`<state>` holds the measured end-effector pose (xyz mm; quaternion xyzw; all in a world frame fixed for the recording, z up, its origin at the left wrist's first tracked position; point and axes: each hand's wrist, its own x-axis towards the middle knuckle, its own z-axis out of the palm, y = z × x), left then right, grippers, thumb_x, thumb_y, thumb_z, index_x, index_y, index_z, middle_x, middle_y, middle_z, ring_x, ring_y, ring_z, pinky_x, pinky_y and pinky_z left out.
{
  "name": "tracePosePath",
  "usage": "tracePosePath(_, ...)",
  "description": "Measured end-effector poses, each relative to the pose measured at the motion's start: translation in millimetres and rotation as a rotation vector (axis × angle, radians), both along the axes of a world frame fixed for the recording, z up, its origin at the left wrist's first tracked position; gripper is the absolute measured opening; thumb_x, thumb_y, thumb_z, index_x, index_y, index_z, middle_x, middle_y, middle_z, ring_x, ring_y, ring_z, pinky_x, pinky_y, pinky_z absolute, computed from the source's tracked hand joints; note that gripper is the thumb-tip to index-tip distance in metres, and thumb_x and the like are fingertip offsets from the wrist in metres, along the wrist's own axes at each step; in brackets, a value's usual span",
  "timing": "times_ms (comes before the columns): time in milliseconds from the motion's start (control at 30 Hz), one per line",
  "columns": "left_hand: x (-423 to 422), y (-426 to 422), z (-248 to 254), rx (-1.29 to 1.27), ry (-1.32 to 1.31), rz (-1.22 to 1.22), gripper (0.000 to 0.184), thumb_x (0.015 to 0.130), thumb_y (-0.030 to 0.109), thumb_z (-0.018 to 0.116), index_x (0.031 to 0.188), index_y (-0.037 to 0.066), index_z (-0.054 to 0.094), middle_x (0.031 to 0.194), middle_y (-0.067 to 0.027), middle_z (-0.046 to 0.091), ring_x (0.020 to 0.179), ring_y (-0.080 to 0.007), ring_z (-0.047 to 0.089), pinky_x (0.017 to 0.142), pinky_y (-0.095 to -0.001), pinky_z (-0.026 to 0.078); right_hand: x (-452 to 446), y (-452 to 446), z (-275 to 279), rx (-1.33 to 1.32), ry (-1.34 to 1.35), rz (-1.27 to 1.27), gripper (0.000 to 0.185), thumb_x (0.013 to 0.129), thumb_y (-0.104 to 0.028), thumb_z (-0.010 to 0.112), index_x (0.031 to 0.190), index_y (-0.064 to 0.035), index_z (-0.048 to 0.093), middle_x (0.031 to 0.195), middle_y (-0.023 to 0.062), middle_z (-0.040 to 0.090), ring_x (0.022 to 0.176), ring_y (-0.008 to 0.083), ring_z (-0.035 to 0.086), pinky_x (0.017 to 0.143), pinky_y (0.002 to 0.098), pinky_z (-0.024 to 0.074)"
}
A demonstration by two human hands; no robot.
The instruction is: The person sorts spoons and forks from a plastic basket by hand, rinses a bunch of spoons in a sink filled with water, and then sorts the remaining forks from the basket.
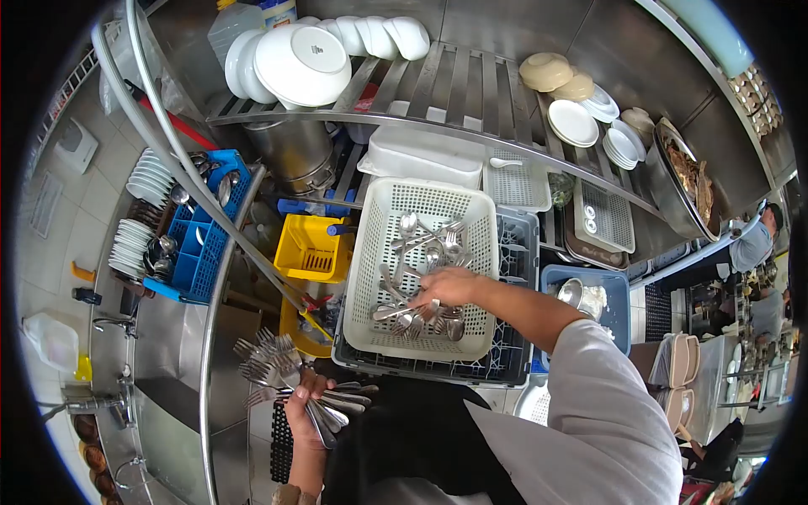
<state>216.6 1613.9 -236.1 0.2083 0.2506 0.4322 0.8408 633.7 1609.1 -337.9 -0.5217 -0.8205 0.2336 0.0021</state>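
My left hand (pixel 310 404) is closed round a bunch of forks and spoons (pixel 273 364), with fork tines fanned out on one side and more metal ends on the other. Inside a white perforated basket (pixel 481 227), my right hand (pixel 438 293) reaches down among loose forks and spoons (pixel 408 223). Its fingers bend in over cutlery, and fork heads lie right by the fingertips. Whether it grips a piece is hard to make out. The basket rests on a dark grey rack (pixel 515 252).
Left of the basket is a yellow basket (pixel 307 244). Further left, a blue rack (pixel 194 261) holds cutlery near a sink (pixel 168 337). A slatted shelf (pixel 459 84) with white bowls (pixel 303 63) crosses above. A blue tub (pixel 619 303) stands at right. People are far right.
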Motion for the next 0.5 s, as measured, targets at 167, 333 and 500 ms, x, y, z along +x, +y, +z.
tracePosePath(167, -10, 0, -13, -0.022, -0.002, 0.057, 0.022, 0.089, 0.017, 0.071, 0.092, 0.012, 0.050, 0.078, 0.0066, 0.047, 0.075, -0.0078, 0.050, 0.096, -0.0347, 0.049, 2, 12, -6, 0.141, -0.046, 0.068, 0.009, 0.089, -0.022, 0.063, 0.095, -0.0193, 0.070, 0.108, 0.0075, 0.060, 0.105, 0.0320, 0.064, 0.087, 0.0451, 0.0538)
tracePosePath(333, -13, -3, -7, -0.003, 0.062, 0.120, 0.019, 0.089, 0.017, 0.070, 0.091, 0.012, 0.052, 0.076, 0.0059, 0.047, 0.076, -0.0087, 0.050, 0.096, -0.0354, 0.049, 2, 11, 28, 0.103, -0.034, 0.150, 0.011, 0.086, -0.019, 0.066, 0.096, -0.0168, 0.071, 0.112, 0.0068, 0.061, 0.111, 0.0309, 0.061, 0.089, 0.0436, 0.0528)
tracePosePath(500, -19, -3, -12, -0.004, 0.104, 0.132, 0.018, 0.089, 0.020, 0.069, 0.085, 0.013, 0.053, 0.075, 0.0049, 0.047, 0.076, -0.0101, 0.051, 0.096, -0.0356, 0.048, 15, 18, 45, 0.213, 0.245, -0.089, 0.020, 0.084, -0.010, 0.069, 0.103, -0.0128, 0.070, 0.113, 0.0103, 0.065, 0.106, 0.0328, 0.062, 0.091, 0.0450, 0.0513)
